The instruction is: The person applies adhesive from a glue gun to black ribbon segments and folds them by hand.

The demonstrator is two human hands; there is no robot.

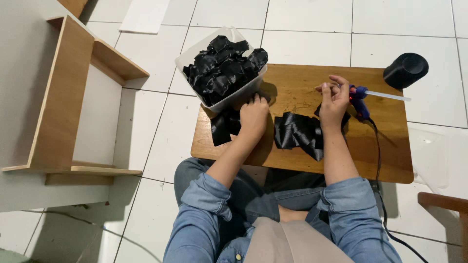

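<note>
The step in hand looks like picking up ribbon for gluing: the left hand (253, 116) presses curled fingers on a black strip (222, 127) beside the tub (222, 68), the right hand (334, 100) grasps the glue gun (360, 97) above the ribbon pile (297, 132), so next the strip probably must meet the nozzle.

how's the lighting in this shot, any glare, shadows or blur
Head view: even, soft light, all sharp; the black ribbon pieces shine with small highlights; the left hand casts a soft shadow on the wooden table; straight edges bow slightly toward the frame's sides.
</note>
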